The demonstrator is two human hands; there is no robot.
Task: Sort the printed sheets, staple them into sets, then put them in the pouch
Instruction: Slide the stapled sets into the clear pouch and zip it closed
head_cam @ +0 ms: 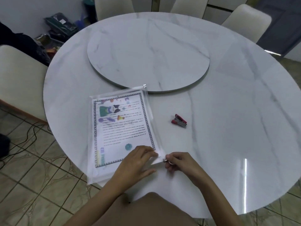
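Observation:
A clear plastic zip pouch (147,101) lies on the near left of the round marble table (228,111), with printed sheets (123,128) inside it; the top sheet has a chequered border and colourful pictures. My left hand (138,162) presses flat on the pouch's near right corner. Just to its right, my right hand (177,162) pinches the small zip slider at that same corner. A red stapler (178,120) rests on the table to the right of the pouch, apart from both hands.
A raised marble turntable (148,54) fills the table's middle, its rim touching the pouch's far end. Cream chairs (19,82) stand at the left and along the far side. Boxes and clutter (60,28) sit on the floor at the far left; cables run over the tiles.

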